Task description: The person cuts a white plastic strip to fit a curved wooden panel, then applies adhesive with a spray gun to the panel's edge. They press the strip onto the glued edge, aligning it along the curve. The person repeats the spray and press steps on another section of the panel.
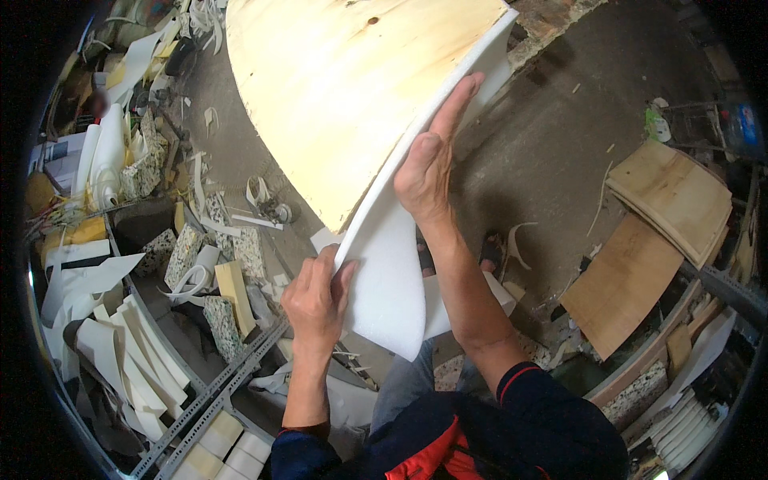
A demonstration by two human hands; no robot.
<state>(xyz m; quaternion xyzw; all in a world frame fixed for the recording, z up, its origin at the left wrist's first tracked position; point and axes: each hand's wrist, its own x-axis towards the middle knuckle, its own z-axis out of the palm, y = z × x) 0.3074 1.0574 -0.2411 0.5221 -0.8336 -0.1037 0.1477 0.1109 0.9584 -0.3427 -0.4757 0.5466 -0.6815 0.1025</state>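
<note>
White foam sheet (386, 300): located along the right-hand edge of a curved plywood panel (340, 104), in front of the person; its lower end hangs free past the panel's pointed near corner. What supports the panel cannot be determined.

Left hand (310, 298): fingers bent and grasping the foam's edge, thumb on the near side, just below the panel's corner. Right hand (426, 178): fingers extended and laid along the foam against the panel's edge, not wrapped around it; some fingers are hidden.

Handling assessment: the foam appears light, flexible and soft, likely to dent or tear under a hard pinch; its smooth face may slide. It is best held by the free lower end, with a flat palm spreading pressure along the edge. The panel appears stiff and considerably heavier, and its edge may splinter.

Surroundings: foam offcuts (144, 352) at left; brown sheets (624, 284) at right.
</note>
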